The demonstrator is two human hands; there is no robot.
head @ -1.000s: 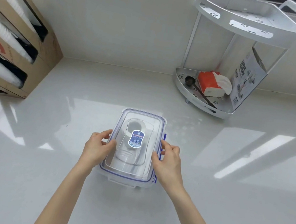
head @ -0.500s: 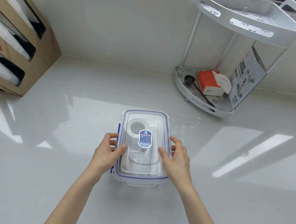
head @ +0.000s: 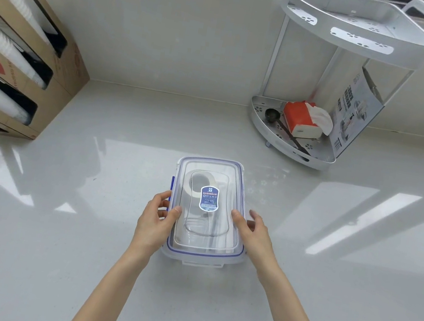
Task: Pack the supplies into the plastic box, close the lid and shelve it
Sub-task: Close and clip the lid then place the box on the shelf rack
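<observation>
Astride the lidded plastic box (head: pixel 208 209), both hands (head: pixel 156 221) (thumbs on top).

No words are clear enough to read. A blue sticker (head: pixel 209 199) sits on the box lid (head: pixel 209 207), between the two hands, with tiny blurry print. Far past the right hand, a printed card (head: pixel 354 116) has blurry letters too.

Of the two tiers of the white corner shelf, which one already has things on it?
The lower tier: it holds a red tissue pack and a black scoop. No items show on the upper tier.
</observation>
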